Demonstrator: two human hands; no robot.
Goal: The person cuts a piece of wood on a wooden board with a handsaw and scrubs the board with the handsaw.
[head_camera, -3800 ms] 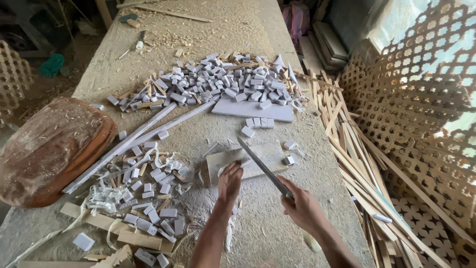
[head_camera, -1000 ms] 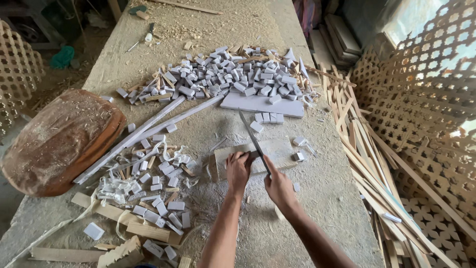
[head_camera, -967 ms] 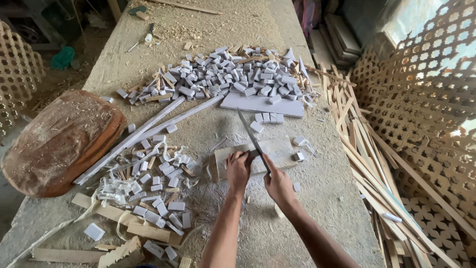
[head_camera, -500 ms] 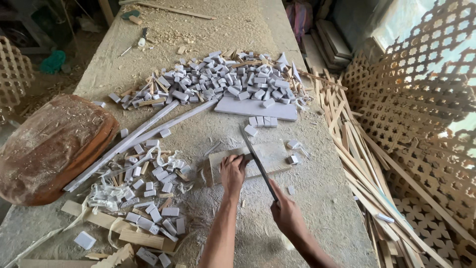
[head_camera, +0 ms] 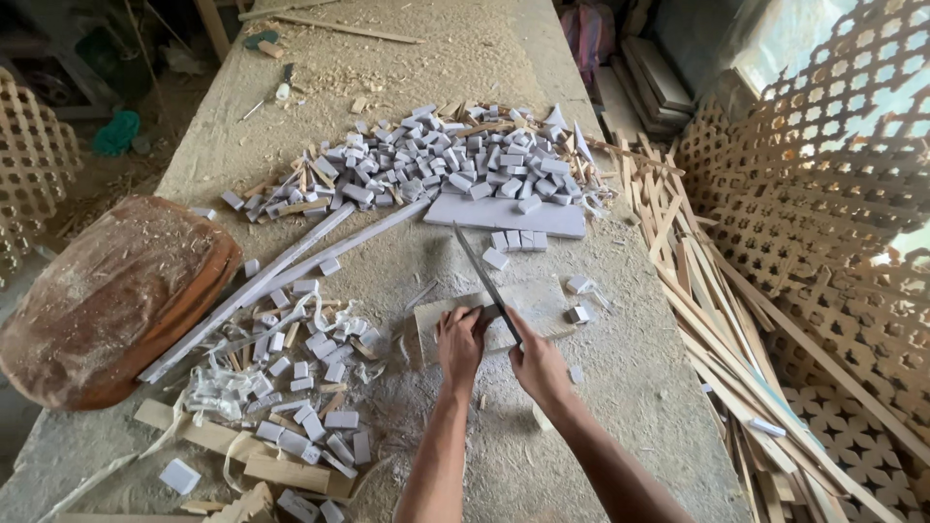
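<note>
Right now, right hand point(head_camera: 539, 360) wrapped round handle of long knife point(head_camera: 487, 285), blade running up and slightly left toward far end of worktop point(head_camera: 620, 387), tip near flat white board point(head_camera: 504, 215). Left hand point(head_camera: 461, 339) clamped on small pale wood piece point(head_camera: 484, 312), pinned onto cutting block point(head_camera: 542, 305) mid-worktop, blade edge just beside fingertips. Piece short, whitish, long axis hard to tell. Cut white blocks point(head_camera: 446, 165) heaped past board; more bits and shavings point(head_camera: 291, 378) toward left edge, beside brown rounded slab point(head_camera: 107, 291). Thin strips point(head_camera: 697, 281) spilling over right edge. Bare dusty patch at near right corner.
</note>
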